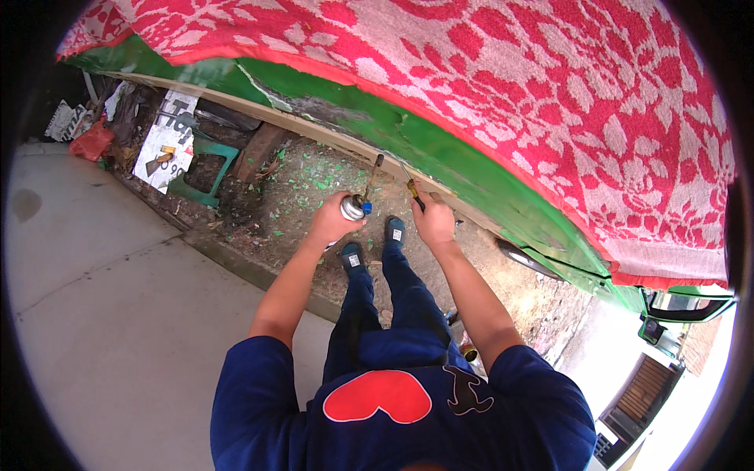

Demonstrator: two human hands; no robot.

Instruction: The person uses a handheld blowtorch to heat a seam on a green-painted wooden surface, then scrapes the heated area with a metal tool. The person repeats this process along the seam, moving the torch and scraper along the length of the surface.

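Note:
My left hand (332, 220) is wrapped round the canister of a gas torch (355, 207) with a blue knob. The torch's thin tube reaches up to a dark nozzle close to the lower edge of a green vehicle panel (463, 162). In my right hand (433, 217) is a scraping tool (415, 192) with a yellow and black handle. Its thin metal shaft points at the bare, tan strip (345, 141) along the panel's bottom edge. Whether the tip touches the strip, I cannot tell. No flame shows at the nozzle.
A red and pink patterned blanket (503, 71) covers the vehicle above. Green paint flakes (314, 177) litter the dirt by my feet. To the left lie a printed board (163, 149), a green plastic piece (216, 174) and a red bag (92, 141). A wheel (525, 259) shows at right.

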